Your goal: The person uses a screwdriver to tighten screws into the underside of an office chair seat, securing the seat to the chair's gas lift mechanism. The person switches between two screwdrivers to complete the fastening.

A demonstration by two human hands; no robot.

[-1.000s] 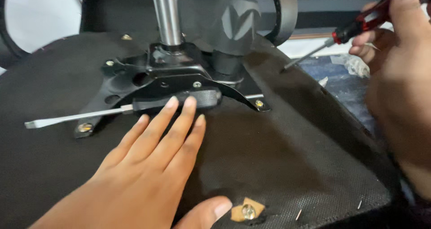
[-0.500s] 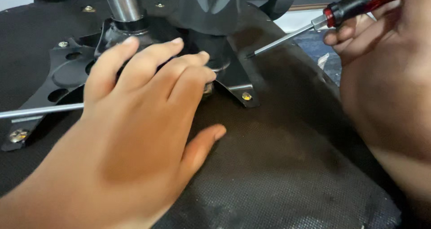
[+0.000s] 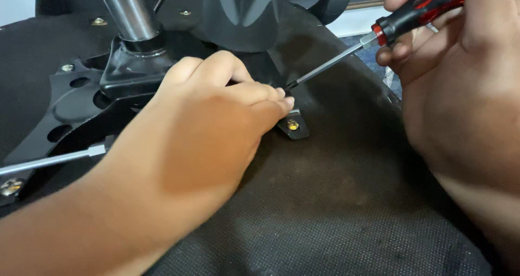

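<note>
Head view: right hand [image 3: 460, 86] clamps a screwdriver [image 3: 379, 35] with a red-and-black handle, its thin shaft slanting down onto the black plate [image 3: 81, 100]. Left hand [image 3: 211, 124], fingers together, rests there above a brass screw [image 3: 292, 125].

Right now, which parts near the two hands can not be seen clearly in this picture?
- Head view: the left hand covers the metal plate beneath it.
- The red-black screwdriver handle end is cut off by the top edge.
- Its tip is partly hidden behind the left fingertips.
- The right hand runs off the right edge.
</note>
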